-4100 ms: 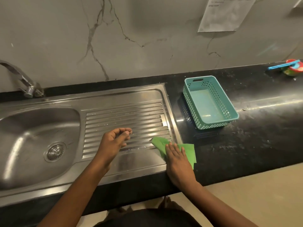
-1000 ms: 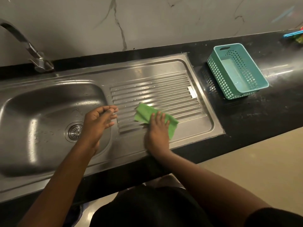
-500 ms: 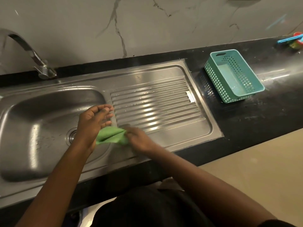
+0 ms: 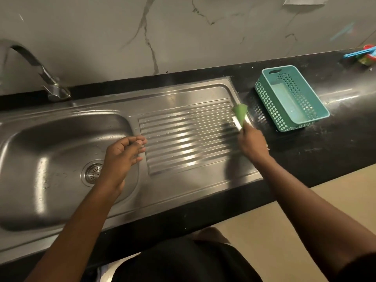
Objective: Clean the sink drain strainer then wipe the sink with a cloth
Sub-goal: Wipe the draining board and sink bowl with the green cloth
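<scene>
A steel sink (image 4: 50, 143) fills the left of the view, and its round drain strainer (image 4: 92, 173) sits in the basin floor. The ribbed drainboard (image 4: 189, 137) lies to the right of the basin. My right hand (image 4: 252, 143), blurred by motion, holds a green cloth (image 4: 240, 112) at the drainboard's far right edge. My left hand (image 4: 124, 155) hovers above the basin's right rim with fingers loosely curled and nothing in it, partly covering the strainer.
A teal perforated basket (image 4: 291, 98) stands on the black counter (image 4: 325, 143) just right of the drainboard. The tap (image 4: 40, 74) rises at the back left. Colourful small items (image 4: 364, 57) sit at the far right. A marble wall (image 4: 183, 33) backs the counter.
My right hand has swept the green cloth from the basin's rim across the drainboard to its far right edge. My left hand has stayed in place.
</scene>
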